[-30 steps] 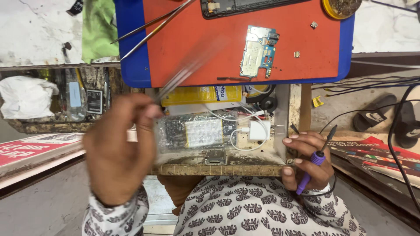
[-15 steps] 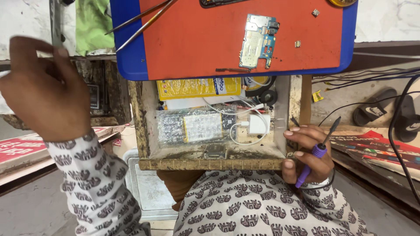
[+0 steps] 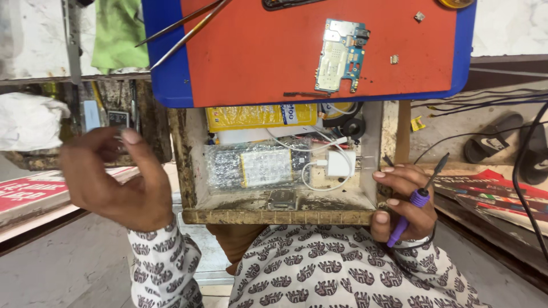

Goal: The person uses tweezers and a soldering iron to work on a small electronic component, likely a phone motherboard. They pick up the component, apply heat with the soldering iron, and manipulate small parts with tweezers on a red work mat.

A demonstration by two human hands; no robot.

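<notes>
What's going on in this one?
A person sits at a small repair bench. The right hand grips a purple-handled tool while resting on the edge of an open wooden drawer full of cables and a charger. The left hand is raised at the left, fingers curled. A circuit board lies on the orange mat above.

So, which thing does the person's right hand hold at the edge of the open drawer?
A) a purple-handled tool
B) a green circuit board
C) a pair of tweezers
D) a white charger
A: the right hand grips a purple-handled tool with a dark tip pointing up, while resting on the right corner of the drawer; the circuit board lies apart on the red mat.
</notes>
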